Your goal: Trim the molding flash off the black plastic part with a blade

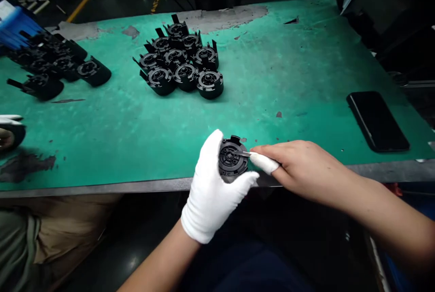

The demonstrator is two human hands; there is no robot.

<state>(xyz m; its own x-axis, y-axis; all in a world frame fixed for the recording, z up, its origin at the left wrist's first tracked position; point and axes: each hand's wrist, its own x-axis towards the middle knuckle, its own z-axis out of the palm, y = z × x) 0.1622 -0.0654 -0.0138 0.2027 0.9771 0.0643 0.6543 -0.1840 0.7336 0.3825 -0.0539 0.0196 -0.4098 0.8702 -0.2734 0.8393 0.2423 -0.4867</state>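
My left hand [212,187], in a white glove, is wrapped round a round black plastic part [233,158] at the front edge of the bench. Ridged rings and small slots show on the part's upturned face. My right hand [292,165] is bare apart from a white cover on one finger. It pinches a thin pointed metal blade [242,153], whose tip lies over the middle of the part; whether it touches cannot be made out. Most of the tool's handle is hidden in my fingers.
Several similar black parts [185,74] stand grouped on the worn green bench top [272,115]. More black parts [93,72] stand at the left beside a blue bin [20,26]. A phone [378,122] lies at the right. Another person's gloved hand [10,119] holds a dark part at the left edge.
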